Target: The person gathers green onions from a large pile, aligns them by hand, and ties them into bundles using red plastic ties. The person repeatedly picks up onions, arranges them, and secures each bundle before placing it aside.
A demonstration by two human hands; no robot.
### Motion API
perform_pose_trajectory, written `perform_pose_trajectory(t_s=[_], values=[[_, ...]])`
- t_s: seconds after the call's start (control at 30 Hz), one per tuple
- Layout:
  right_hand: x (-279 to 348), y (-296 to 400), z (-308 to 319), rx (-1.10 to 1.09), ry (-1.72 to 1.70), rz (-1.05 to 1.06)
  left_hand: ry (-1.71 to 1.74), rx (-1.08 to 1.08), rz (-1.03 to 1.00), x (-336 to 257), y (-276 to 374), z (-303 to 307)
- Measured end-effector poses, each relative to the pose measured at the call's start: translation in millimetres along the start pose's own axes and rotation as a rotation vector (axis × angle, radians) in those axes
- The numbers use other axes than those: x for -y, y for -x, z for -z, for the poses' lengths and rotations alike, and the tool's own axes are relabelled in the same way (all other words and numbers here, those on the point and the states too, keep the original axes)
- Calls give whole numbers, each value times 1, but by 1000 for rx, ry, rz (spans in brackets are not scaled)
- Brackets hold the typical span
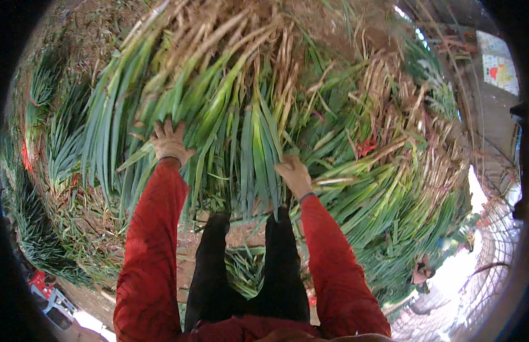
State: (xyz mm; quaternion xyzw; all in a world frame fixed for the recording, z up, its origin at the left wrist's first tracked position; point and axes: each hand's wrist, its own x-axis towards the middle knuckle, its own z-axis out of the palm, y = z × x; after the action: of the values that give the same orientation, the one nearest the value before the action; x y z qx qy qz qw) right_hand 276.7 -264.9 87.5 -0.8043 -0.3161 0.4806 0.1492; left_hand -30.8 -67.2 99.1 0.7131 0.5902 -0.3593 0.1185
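A broad heap of leek-like long green onions (pixel 221 98) lies before me, pale root ends pointing away and leaves towards me. My left hand (pixel 169 140) rests on the leaves at the left with fingers spread; nothing shows in its grasp. It looks gloved. To the right, my right hand (pixel 293 174) has its fingers curled at the edge of a bunch of long flat leaves (pixel 259 149). Its fingertips are partly hidden, so whether leaves are pinched in them is unclear.
More onions (pixel 388 184) are piled at the right, with a red tie (pixel 366 147) among them. Tied bundles (pixel 33 132) lie at the far left. Loose leaves (pixel 247 269) lie between my legs. A person (pixel 422 273) is at the lower right, near netting (pixel 493 252).
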Motion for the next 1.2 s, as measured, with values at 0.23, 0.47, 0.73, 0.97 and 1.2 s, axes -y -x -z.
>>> perform_pose_trajectory(t_s=[0.23,0.47,0.73,0.97,1.2], values=[[-101,13,117,-200,271,-64,-223,43,43,-24,5,63],[-87,-85,229,-437,864,245,71,-568,-143,-114,-105,54],[-145,-145,195,-187,1007,-75,-286,-474,-82,-132,-127,-33],[-154,-131,213,-397,890,-123,367,-505,-444,-50,-178,-87],[-261,-114,226,-670,1316,-160,-339,-172,-249,-167,-133,18]])
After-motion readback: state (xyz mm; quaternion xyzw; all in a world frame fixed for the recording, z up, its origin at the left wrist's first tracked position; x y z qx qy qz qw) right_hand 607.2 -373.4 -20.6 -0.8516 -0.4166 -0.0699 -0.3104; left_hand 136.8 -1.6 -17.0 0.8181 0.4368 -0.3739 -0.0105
